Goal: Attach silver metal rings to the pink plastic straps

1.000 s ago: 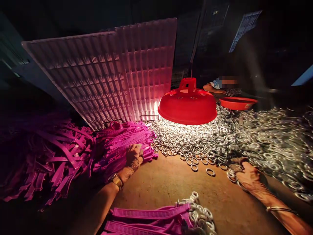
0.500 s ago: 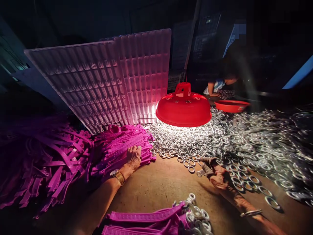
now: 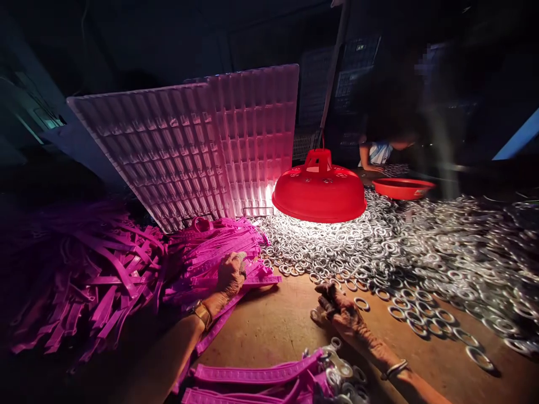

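My left hand (image 3: 231, 275), with a watch on the wrist, is closed on a purple strap at the front edge of the purple strap pile (image 3: 210, 247). One strap trails down from it beside my forearm. My right hand (image 3: 337, 308), with dark coverings on the fingers and a bracelet on the wrist, is closed just in front of the metal ring heap (image 3: 328, 247). A ring (image 3: 315, 315) shows at its fingertips. Nearest me lie purple straps (image 3: 252, 375) with metal rings (image 3: 343, 367) at their right ends.
A red lamp (image 3: 320, 193) hangs low over the rings. Behind the straps leans a ribbed plastic panel (image 3: 189, 151). More purple straps (image 3: 101, 269) are heaped at the left. A red basin (image 3: 402, 189) stands at the back right, near a person (image 3: 374, 154) leaning over the table.
My right hand has moved left, away from the ring heap, with a ring at its fingertips. My left hand has drawn a strap out of the pile. The view has shifted slightly.
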